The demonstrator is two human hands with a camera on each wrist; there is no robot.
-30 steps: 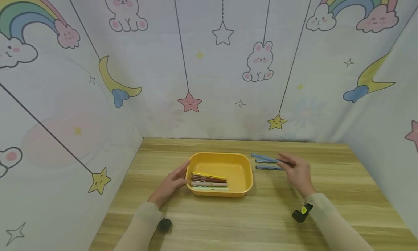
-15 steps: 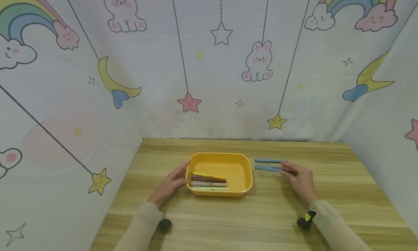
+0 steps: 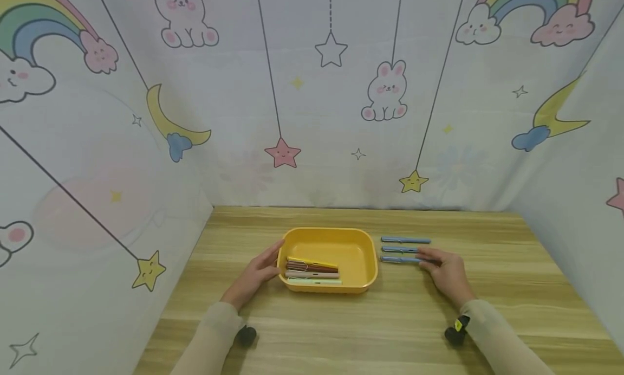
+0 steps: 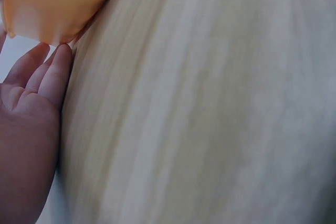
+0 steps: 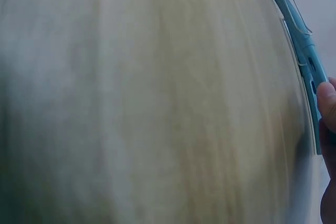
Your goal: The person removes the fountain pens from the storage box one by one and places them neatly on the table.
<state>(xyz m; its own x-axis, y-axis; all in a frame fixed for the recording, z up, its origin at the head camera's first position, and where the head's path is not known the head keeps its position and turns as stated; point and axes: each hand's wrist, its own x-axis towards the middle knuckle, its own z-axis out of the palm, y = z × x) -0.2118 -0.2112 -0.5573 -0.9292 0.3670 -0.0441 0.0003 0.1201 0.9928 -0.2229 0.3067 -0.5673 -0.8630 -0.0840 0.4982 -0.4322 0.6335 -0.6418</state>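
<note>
My right hand (image 3: 448,272) pinches the near end of a blue fountain pen (image 3: 400,260), to the right of the yellow tray (image 3: 368,285). In the right wrist view the thumb (image 5: 328,106) presses on this clip-capped pen (image 5: 299,32). Two more blue pens lie beyond it, a middle pen (image 3: 397,250) by my fingertips and a far pen (image 3: 405,240). My left hand (image 3: 251,277) rests against the tray's left side, its fingers fairly straight. In the left wrist view those fingers (image 4: 55,77) touch the tray's outer wall (image 4: 58,9).
In the left part of the tray lie a yellow pen (image 3: 312,262), dark brown pens (image 3: 322,268), a greyish-pink pen (image 3: 317,275) and a pale green pen (image 3: 317,282). The wooden table (image 3: 331,337) ends at a printed cloth backdrop (image 3: 317,191), with cloth at both sides.
My right hand has carried its blue pen from beyond the other two toward me, so it now lies nearest in the row. The left hand and the tray have stayed put.
</note>
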